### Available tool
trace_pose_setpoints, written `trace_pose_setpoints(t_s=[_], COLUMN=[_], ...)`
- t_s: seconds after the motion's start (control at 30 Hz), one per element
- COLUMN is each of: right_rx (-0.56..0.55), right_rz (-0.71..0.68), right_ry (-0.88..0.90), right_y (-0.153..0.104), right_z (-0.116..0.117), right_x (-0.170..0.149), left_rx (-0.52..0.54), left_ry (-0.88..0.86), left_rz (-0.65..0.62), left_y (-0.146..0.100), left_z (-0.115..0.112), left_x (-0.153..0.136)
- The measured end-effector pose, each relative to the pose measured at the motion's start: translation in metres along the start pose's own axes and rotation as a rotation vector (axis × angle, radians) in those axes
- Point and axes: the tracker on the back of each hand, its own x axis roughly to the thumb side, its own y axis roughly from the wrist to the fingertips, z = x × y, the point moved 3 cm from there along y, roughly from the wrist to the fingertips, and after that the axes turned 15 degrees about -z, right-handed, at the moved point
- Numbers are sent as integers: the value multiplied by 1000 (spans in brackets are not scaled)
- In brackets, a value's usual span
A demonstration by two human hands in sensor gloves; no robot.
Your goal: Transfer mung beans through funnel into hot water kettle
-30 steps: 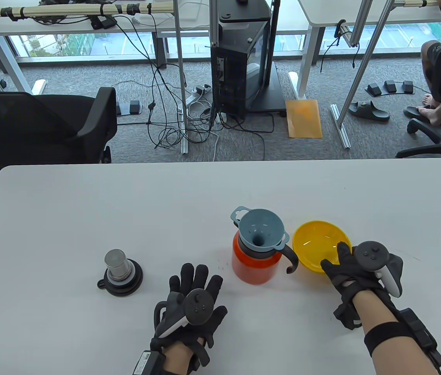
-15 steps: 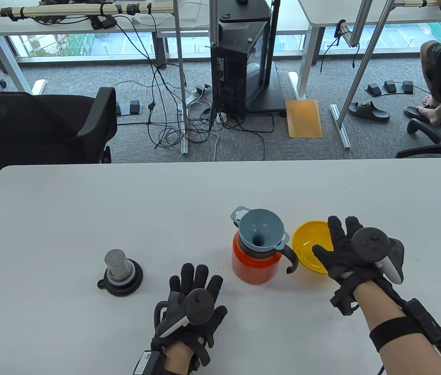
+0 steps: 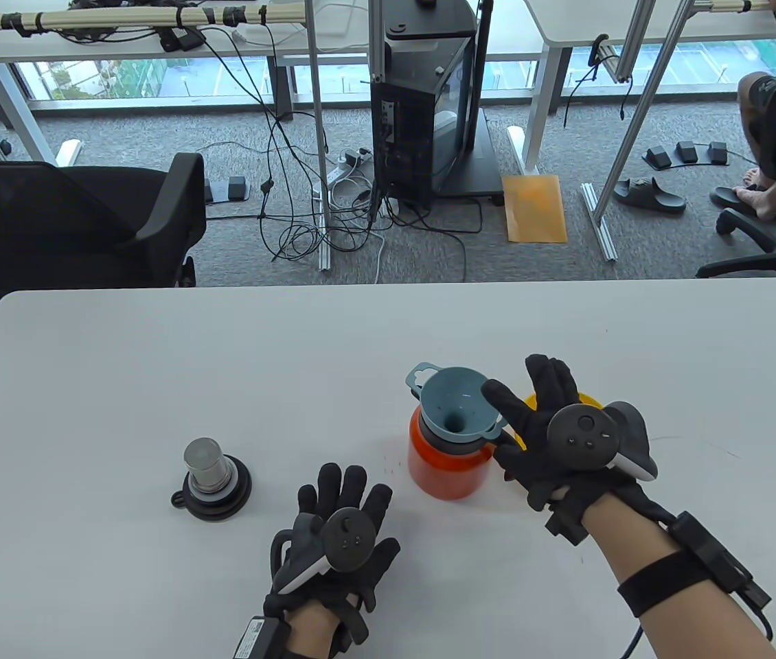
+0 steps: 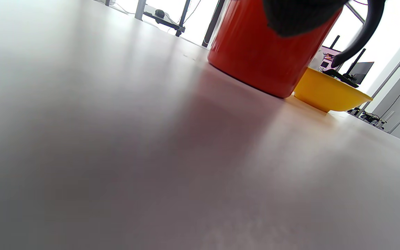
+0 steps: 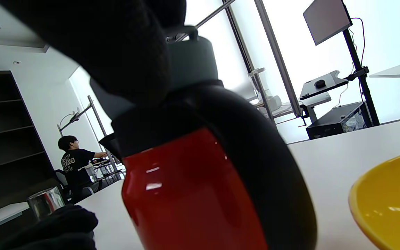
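over the kettle's handle side: a reach that could tip the funnel

beside the orange kettle (image 3: 444, 463), the right hand (image 3: 553, 439) hangs with fingers spread and gripping nothing, its thumb close to the rim of the blue-grey funnel (image 3: 455, 406) seated in the kettle's neck. whether the thumb touches that rim, the table view does not settle. the left hand (image 3: 340, 525) lies flat on the table (image 3: 154, 384), fingers splayed, holding nothing, near the kettle but apart from it.

the main risk, as i judge it, is a bump. the funnel only sits loosely in the neck, so a careless brush from the right hand could tilt it or knock it off. the yellow bowl (image 4: 326, 93) stands just beside the kettle, close enough that a hand closing on the handle could nudge it or drag it along. the left hand is not steadying the kettle, so a sideways pull could slide it.

much is hidden. the right hand covers most of the bowl and the kettle's handle in the table view, and no mung beans can be made out anywhere; the sliver of bowl in the right wrist view looks bare. the kettle's inside is unseen. the lid (image 3: 211, 473) stands well apart on the left.
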Motion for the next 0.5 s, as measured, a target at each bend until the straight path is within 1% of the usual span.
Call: trace_pose_setpoints(t_s=[0.07,0.2,0.27,0.43,0.5], right_rx=[-16,-4,-32,-89,-119], right_rz=[-12,-17,-17,-13,-25], right_ry=[-2,-2,-6,29,36], right_y=[4,9,11,12,10], right_z=[2,7,6,0,-6], right_x=[4,9,10,11,11], left_rx=[2,1,3,4,5], left_ry=[0,-4,-7,-10,-10], left_rz=[-3,-5,-5,-5,-4], left_y=[0,0,0,-1,-1], left_z=[0,0,0,0,0], left_x=[0,0,0,-1,-1])
